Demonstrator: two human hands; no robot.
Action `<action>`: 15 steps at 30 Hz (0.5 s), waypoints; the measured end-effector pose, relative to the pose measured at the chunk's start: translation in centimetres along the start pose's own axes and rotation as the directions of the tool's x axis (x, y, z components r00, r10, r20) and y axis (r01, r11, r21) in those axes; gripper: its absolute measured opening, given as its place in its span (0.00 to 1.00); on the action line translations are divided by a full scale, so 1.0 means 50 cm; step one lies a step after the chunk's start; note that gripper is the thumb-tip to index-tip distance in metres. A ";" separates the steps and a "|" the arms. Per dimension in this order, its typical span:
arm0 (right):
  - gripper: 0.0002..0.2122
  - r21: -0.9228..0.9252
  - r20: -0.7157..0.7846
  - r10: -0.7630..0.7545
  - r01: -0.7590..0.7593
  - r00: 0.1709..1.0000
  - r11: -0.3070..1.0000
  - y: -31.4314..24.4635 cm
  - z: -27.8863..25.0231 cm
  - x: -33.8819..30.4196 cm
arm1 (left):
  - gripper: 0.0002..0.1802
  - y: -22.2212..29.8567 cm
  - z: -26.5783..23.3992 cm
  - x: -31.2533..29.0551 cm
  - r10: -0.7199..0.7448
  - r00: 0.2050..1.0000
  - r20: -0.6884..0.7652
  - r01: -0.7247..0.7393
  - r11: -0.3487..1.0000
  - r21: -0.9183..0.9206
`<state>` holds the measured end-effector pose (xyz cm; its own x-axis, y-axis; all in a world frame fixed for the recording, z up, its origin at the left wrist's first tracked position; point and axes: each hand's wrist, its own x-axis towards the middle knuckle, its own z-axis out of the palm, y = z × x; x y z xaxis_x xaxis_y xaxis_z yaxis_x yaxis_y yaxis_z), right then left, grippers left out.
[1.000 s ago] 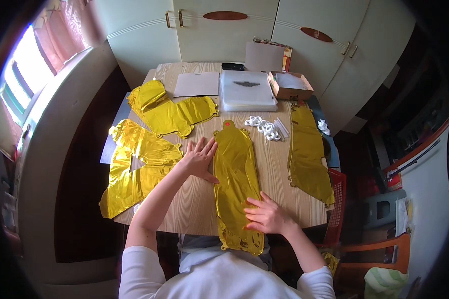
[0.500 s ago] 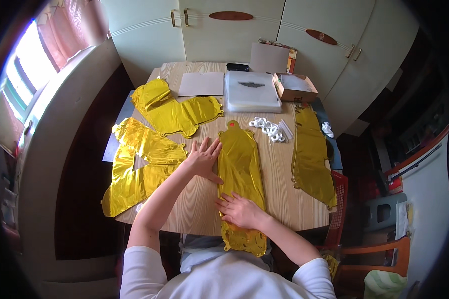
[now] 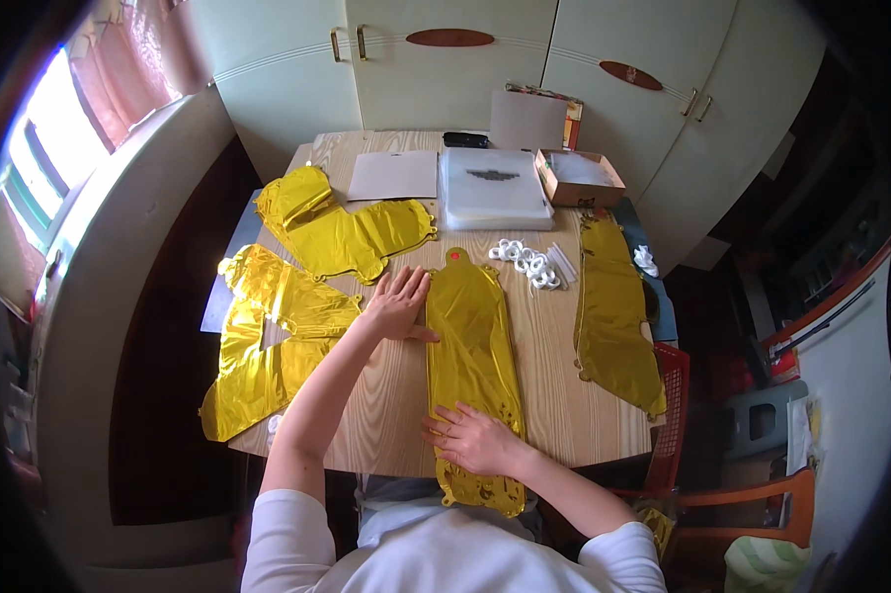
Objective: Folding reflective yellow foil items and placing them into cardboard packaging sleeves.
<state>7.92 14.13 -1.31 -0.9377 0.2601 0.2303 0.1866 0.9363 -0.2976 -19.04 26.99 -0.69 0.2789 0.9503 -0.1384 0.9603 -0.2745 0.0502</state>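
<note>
A flat, deflated gold foil balloon lies lengthwise in front of me, its near end hanging past the table edge toward my lap. A small red spot marks its tabbed far end. My left hand rests with fingers stretched along the balloon's upper left edge, partly on the table and with the thumb over the foil. Lower down, my right hand lies flat across the foil, fingers spread, close to the table's front edge. Neither hand grips anything.
More flat gold foil balloons lie at the left, the far left and the right. White ribbon rolls, a stack of clear plastic bags, a grey card and an open box occupy the far side. A red chair stands at right.
My left hand has slid slightly away from me along the balloon's left edge. The right hand has moved a little toward me over the foil. The view has tilted slightly.
</note>
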 end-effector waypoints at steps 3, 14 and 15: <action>0.18 0.001 0.003 0.003 -0.003 1.000 1.000 -0.002 -0.004 0.000 | 0.66 -0.010 0.006 0.019 -0.050 0.996 -0.067 0.050 0.999 -0.006; 0.18 -0.001 0.018 0.009 -0.009 1.000 1.000 0.001 0.006 -0.002 | 0.61 -0.030 -0.018 0.079 -0.304 0.945 -0.118 0.309 0.951 0.027; 0.18 -0.009 0.026 0.012 -0.012 1.000 1.000 0.000 0.004 -0.002 | 0.60 -0.031 -0.021 0.081 -0.299 0.946 -0.127 0.305 0.952 0.026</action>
<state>7.97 14.06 -1.51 -0.9427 0.2652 0.2027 0.2004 0.9353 -0.2916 -19.38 31.42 -0.29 -0.0248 0.9995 -0.0200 0.9995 0.0243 -0.0205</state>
